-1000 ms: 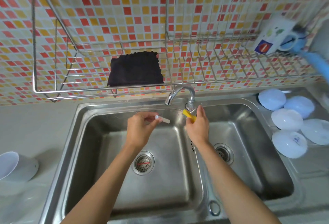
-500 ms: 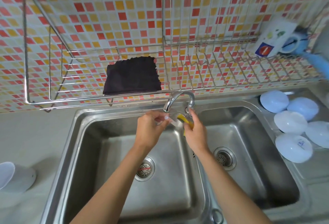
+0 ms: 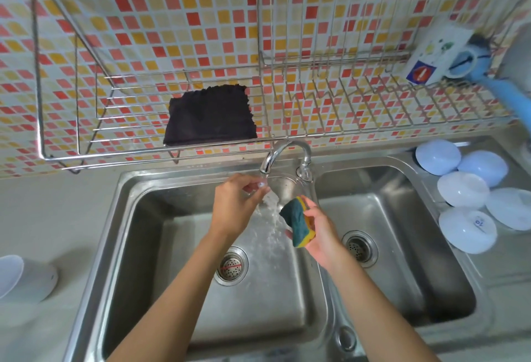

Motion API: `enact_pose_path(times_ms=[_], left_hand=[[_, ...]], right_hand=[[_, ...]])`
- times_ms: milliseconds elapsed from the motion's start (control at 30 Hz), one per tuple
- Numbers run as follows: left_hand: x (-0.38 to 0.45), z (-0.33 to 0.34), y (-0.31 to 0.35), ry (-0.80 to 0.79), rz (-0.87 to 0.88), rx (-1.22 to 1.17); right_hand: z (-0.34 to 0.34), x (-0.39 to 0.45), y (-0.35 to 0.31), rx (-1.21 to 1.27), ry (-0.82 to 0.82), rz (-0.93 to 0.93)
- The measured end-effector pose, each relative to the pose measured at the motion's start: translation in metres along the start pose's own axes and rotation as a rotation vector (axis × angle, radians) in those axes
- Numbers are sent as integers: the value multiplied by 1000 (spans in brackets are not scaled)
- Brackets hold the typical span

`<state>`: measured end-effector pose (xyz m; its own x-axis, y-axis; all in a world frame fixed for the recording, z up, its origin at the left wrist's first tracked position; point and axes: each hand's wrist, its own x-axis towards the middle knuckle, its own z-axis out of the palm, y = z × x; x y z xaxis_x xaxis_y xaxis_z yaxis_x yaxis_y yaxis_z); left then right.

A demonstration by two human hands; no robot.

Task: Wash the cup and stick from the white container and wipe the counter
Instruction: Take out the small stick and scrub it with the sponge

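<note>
My left hand [image 3: 237, 206] pinches a short white stick [image 3: 268, 193] under the running tap [image 3: 286, 154], over the left sink basin [image 3: 201, 290]. Water splashes off the stick, which is partly blurred by the stream. My right hand [image 3: 319, 232] grips a green and yellow sponge [image 3: 297, 222] just right of the water, green side up. A white container [image 3: 26, 278] stands on the counter [image 3: 57, 212] at the far left, cut by the frame edge. No cup is clearly visible.
A dark cloth [image 3: 209, 116] lies on the wire rack [image 3: 344, 120] above the sink. Several pale blue bowls [image 3: 465, 209] sit upside down on the right drainboard. A white mug [image 3: 436, 57] and a blue item rest on the rack's right end. The right basin [image 3: 402, 275] holds only its drain.
The water now runs over the stick in my left hand. My right hand has dropped lower and turned, so the sponge's green face shows. The camera has tilted down slightly.
</note>
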<state>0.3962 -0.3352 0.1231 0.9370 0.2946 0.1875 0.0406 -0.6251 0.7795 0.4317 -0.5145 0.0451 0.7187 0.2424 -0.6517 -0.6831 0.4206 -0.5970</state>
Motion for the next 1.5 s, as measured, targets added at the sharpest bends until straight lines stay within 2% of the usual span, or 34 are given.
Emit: enact_pose_path(times_ms=[67,167,333,600,733,900,1033,1133,1200,1367,1433,1500], left_hand=[[-3,-6,-3,5,11,6],[-10,-19,-12,48,-2,40],[-21,-44,-37,113,-89,87],[-40,-67,-63,123,-149,99],[-43,-65,-66,121,-165,104],[-42,-59,-61,120,-149,66],[-39,-55,-61,105,-128,57],[-38,-53,-62,93,-119,60],[-39,-53,-61,96,-110,67],[-43,-58,-52,131,-65,140],[-50,-60,-47,157,-44,167],[-58,-57,-43,195,-17,174]], right_hand=[[9,1,2,-96,-3,19],[24,2,6,-355,-26,-51],[52,5,9,-521,-166,-162],[61,19,14,-997,-46,-341],[56,18,8,-1043,-16,-419],[45,29,-19,-1079,122,-456],[38,35,-40,-953,105,-409],[38,37,-43,-988,94,-387],[36,38,-44,-996,118,-443],[34,34,-40,-977,310,-654],[38,21,-23,-967,312,-797],[40,6,4,-968,241,-886]])
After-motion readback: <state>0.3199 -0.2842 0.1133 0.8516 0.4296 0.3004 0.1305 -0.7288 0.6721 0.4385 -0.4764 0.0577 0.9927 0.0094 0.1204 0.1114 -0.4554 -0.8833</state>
